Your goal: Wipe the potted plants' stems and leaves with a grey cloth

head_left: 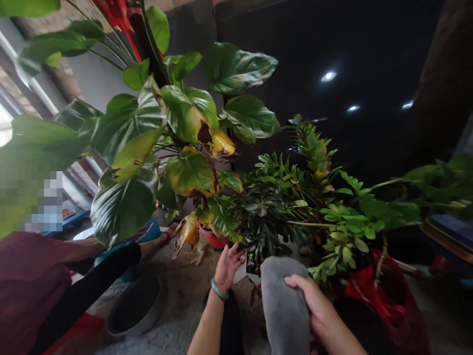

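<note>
My left hand (227, 266) reaches forward with fingers spread toward the base of a large-leaved plant (173, 143) in a red pot (214, 240); it holds nothing, and a bracelet sits on its wrist. My right hand (314, 301) is closed on a grey cloth (284, 305) held low in front of me. Several of the big leaves have yellow and brown patches (221, 144).
A bushy small-leaved plant (314, 197) stands at centre right in a red-wrapped pot (391, 296). Another person sits at the left, their arm (111, 268) stretched toward the plants. A grey round bowl (135, 308) lies on the floor at lower left.
</note>
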### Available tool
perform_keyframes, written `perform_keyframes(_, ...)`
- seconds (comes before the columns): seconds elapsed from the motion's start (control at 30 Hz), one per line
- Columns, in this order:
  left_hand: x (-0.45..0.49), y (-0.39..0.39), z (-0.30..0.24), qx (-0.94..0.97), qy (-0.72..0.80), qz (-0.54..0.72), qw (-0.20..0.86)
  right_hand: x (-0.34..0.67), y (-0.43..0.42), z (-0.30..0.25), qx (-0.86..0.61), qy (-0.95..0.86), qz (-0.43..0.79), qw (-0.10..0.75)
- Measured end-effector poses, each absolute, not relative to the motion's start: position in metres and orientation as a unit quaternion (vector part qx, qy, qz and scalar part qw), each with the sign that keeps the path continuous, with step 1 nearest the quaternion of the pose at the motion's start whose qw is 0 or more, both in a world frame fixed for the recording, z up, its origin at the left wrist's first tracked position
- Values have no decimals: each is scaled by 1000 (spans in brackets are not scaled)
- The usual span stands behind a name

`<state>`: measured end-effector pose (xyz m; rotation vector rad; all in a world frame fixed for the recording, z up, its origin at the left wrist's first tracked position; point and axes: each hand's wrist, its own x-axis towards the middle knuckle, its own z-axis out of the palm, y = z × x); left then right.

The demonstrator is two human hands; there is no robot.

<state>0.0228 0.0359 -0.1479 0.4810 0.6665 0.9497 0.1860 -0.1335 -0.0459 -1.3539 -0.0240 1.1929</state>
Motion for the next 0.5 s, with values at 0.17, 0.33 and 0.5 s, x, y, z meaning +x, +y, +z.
perform_keyframes(0.17, 23, 37, -149, 232, 303, 440, 813, 226, -103, 11, -539, -114, 324, 769)
perform_keyframes(0.33, 26, 37, -152, 240, 301, 433, 815, 227, -85, -13, -536, -51, 482, 691)
perform_keyframes(0.5, 26, 36, -152, 241, 297, 437, 814, 179, -127, -54, -537, -26, 619, 572)
